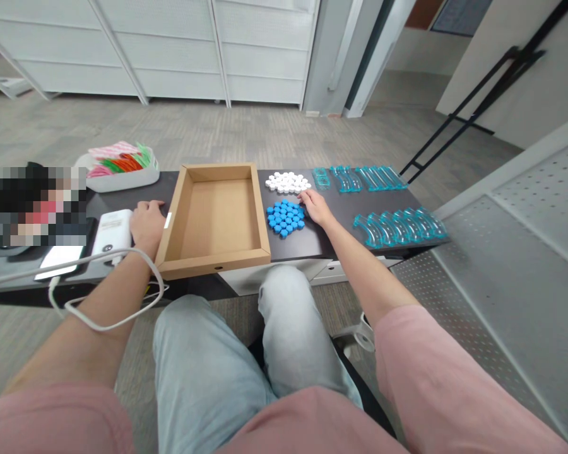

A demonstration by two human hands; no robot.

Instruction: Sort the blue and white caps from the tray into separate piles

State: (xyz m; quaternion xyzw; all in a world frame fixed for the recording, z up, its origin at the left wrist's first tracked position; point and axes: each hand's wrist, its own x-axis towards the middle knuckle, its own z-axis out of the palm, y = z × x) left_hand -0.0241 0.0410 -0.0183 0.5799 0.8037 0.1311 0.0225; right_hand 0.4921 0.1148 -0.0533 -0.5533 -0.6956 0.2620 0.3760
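A brown box [220, 217] sits between the left hand [147, 226] and the right hand [315, 207]. Blue pieces [285, 218] and white pieces [287, 183] lie by the right one, a white block [113, 231] by the left.

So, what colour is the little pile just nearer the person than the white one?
That pile is blue, seen best in the head view, the only one.

I see a brown cardboard box [203, 263] sitting flat on the bench [318, 244], open side up, inner floor visible, dark spot in its 6 o'clock wall. Blue pieces [285, 217] at its 3 o'clock: small, chunky, bunched in one roundish cluster. White pieces [288, 183], also small, at its 2 o'clock: wider bunch, 12 o'clock of the blues, just apart.
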